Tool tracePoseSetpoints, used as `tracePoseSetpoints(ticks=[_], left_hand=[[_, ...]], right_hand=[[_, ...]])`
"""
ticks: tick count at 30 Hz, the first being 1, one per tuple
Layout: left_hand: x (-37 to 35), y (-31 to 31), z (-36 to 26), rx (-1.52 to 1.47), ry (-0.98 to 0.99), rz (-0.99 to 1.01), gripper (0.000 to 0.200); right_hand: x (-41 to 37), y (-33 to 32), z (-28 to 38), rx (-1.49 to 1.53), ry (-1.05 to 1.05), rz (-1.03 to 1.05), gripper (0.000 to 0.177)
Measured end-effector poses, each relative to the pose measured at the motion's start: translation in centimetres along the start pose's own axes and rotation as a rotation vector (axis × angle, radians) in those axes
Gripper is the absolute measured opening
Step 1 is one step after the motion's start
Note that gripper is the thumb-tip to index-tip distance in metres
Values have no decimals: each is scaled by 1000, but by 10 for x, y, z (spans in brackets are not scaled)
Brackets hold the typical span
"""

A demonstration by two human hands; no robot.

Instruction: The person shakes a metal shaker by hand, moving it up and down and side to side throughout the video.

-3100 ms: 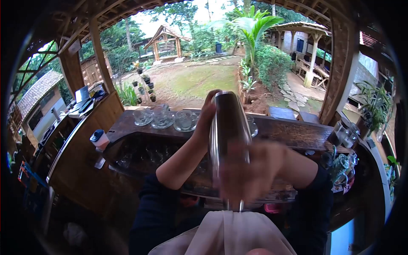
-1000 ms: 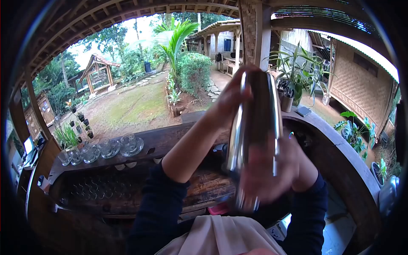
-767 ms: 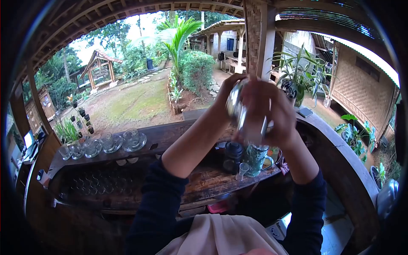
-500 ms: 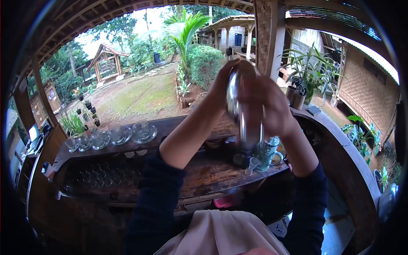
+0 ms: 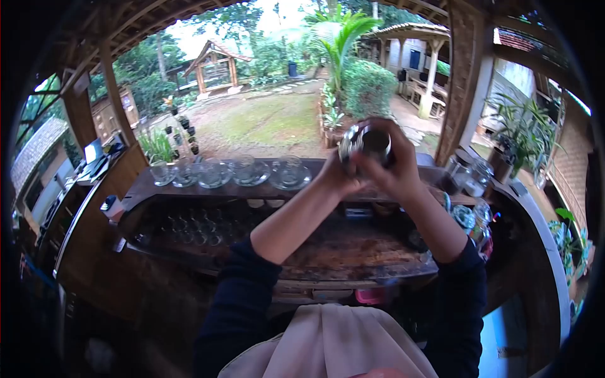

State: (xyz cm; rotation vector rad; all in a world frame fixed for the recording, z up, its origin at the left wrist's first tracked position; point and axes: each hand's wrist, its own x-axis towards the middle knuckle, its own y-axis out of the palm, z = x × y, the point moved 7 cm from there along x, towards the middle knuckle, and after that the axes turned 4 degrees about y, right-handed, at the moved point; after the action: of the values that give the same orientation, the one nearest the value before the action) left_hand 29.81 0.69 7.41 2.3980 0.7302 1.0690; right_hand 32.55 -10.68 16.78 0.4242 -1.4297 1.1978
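Note:
A shiny metal cocktail shaker [image 5: 373, 140] is held up in front of me above the counter, one rounded end tilted toward the camera. My left hand [image 5: 341, 174] is closed around its lower left side. From the right, my right hand [image 5: 398, 165] wraps over the top and side, with the thumb lying across the front. Some fingers of both hands are hidden behind the metal. Beneath my forearms runs the dark wooden counter [image 5: 353, 252].
Glass cups on saucers [image 5: 251, 172] line the counter's raised back ledge at left. Several upturned glasses [image 5: 195, 228] sit on the lower level. Glass jars [image 5: 476, 181] and a teal patterned container [image 5: 463, 217] stand at right, near a potted plant [image 5: 526, 135].
The shaker has swung from a more upright position to one with its end facing me, both hands still around it. My view has turned left, bringing the laptop side further in.

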Motion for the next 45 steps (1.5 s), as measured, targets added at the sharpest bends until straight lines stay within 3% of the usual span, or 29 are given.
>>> tracePoseSetpoints(ticks=[1,2,3,6,7,8,10,11,12,13,15,16,19,20,21,22,24,25,27,30,32,33,35,36,37,39,41,43,45], left_hand=[[-10,-3,-24,367,166,-58,39],[-19,-38,-22,244,81,145,41],[-48,19,-51,-312,-360,-42,38],[-85,65,-131,-236,399,459,41],[-83,48,-143,-223,403,446,41],[-67,7,-135,-253,86,241,41],[-64,-58,-117,-360,-410,-35,42],[-72,-63,-116,-359,-398,-52,42],[-73,-77,-120,-374,-266,-241,42],[-79,-95,-130,-386,-135,-427,43],[-98,-83,-150,-531,-278,42,41],[-122,-67,-158,-508,-366,-153,45],[-144,-28,-221,-186,462,508,56],[-148,-55,-214,-422,-15,292,53],[-145,-101,-213,-451,-77,23,47],[-141,-138,-207,-425,-184,-224,45],[-149,-177,-202,-315,-2,-596,43],[-153,-172,-205,-342,18,-550,42],[-169,-139,-218,-442,-135,-297,40],[-183,-88,-240,-426,-196,-78,38],[-185,-56,-280,-131,387,467,66],[-184,-99,-270,-119,201,134,57],[-183,-153,-243,-473,-236,-276,47],[-191,-185,-232,-300,-145,-611,47],[-200,-212,-223,-110,-45,-932,50],[-187,-218,-232,715,556,-359,49],[-206,-129,-242,-649,-174,-442,51],[-210,-81,-276,-395,214,137,63],[-218,-76,-292,-27,571,315,57]], right_hand=[[2,10,25,-19,-10,46,39],[-12,35,61,-194,-281,149,33],[-28,63,87,-363,-544,248,28],[-30,93,121,-357,-1065,133,28],[-39,101,130,-362,-1316,57,28],[-51,110,135,-363,-1560,-28,28],[28,136,60,170,-475,363,29],[47,140,35,266,-225,-72,43],[57,144,16,242,253,-113,44],[63,146,33,255,240,-118,44],[59,152,105,126,-334,-27,33],[36,157,147,102,-615,-1,28],[10,182,178,23,-1053,0,22],[4,194,178,-35,-1201,-27,21],[30,236,133,176,-737,592,21],[56,237,101,18,-591,223,33],[76,273,22,591,541,99,42],[78,275,29,594,530,89,42],[70,258,108,200,-283,36,37],[22,256,192,5,-678,121,31],[-16,248,207,130,-1059,-96,26],[6,256,187,-58,-1059,21,34],[61,283,103,81,-326,279,44],[81,289,80,333,-136,37,46],[76,309,35,486,582,126,52],[77,295,69,367,170,91,42],[67,276,169,60,-481,379,31],[10,260,225,28,-1120,59,26],[13,255,209,91,-1129,-1,26]])
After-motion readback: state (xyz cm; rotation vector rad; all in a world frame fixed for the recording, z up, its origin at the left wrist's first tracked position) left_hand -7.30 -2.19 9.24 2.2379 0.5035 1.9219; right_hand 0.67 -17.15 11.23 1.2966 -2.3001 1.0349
